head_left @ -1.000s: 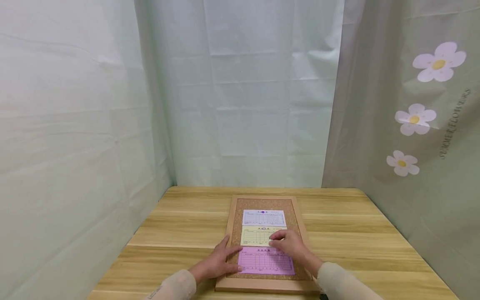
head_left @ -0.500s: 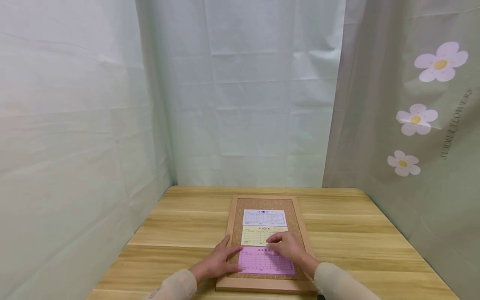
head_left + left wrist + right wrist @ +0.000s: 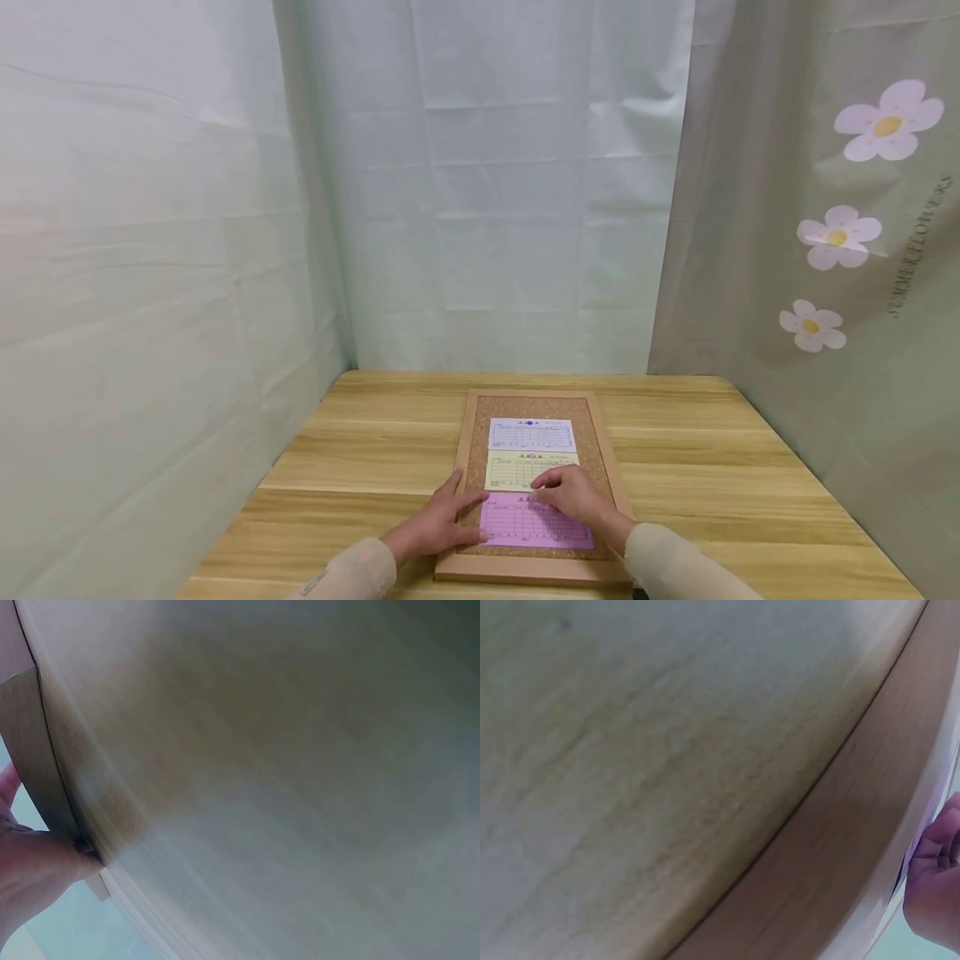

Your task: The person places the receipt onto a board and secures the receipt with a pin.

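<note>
A framed corkboard [image 3: 592,417] lies flat on the table. A white slip [image 3: 517,435], a yellow slip [image 3: 506,473] and a pink slip [image 3: 517,525] lie on it in a column. Round purple pushpin heads show at the top of the white and yellow slips. My left hand [image 3: 442,521] rests across the board's left frame, its spread fingertips touching the pink slip's left edge. My right hand [image 3: 576,496] pinches a tiny pale thing, apparently a pushpin, at the pink slip's top edge. The fingers mostly hide it; the right wrist view shows the curled hand [image 3: 937,877].
The wooden table [image 3: 697,467] extends around the board on both sides. Pale curtains [image 3: 495,208] enclose the back and sides, the right one printed with flowers. A small dark object [image 3: 640,594] shows partly at the bottom edge, beside the right sleeve.
My right hand has moved slightly left and down, from the yellow slip's lower edge to the pink slip's top edge. My left hand has stayed in place on the board.
</note>
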Available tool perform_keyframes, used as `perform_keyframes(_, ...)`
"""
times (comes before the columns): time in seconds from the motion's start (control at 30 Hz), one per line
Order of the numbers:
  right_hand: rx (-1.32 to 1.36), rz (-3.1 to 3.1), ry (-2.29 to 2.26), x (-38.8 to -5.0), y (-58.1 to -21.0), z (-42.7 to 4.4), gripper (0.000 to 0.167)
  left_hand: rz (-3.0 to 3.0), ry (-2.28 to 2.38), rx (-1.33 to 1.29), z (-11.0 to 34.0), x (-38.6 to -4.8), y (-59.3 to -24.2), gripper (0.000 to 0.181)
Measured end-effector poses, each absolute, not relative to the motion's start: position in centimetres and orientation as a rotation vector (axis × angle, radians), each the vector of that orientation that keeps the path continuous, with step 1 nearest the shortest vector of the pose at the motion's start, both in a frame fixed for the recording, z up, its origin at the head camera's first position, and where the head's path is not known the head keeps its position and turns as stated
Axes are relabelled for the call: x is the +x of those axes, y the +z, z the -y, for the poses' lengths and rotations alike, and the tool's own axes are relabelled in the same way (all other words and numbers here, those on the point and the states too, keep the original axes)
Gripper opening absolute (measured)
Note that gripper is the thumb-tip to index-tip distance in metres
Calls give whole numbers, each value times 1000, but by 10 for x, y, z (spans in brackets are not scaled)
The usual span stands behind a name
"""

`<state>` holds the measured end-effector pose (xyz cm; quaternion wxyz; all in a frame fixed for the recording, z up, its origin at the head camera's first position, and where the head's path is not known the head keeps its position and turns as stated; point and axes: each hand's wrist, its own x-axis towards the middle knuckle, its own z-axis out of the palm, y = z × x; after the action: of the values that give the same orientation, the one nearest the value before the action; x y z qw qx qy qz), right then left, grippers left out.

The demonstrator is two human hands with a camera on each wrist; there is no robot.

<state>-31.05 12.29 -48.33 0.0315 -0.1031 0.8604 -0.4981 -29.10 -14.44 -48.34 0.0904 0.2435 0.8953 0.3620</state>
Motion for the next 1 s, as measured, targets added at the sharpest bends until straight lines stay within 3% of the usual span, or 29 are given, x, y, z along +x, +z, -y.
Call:
perform_keyframes(0.3,-228,-2727,-1387,-311,-483,-120,8,-2666,1065,722,144,-292,-483,60)
perform_keyframes(1.0,-309,-2774,-1336,-307,-483,-116,6,-2649,1096,731,143,-290,-482,60)
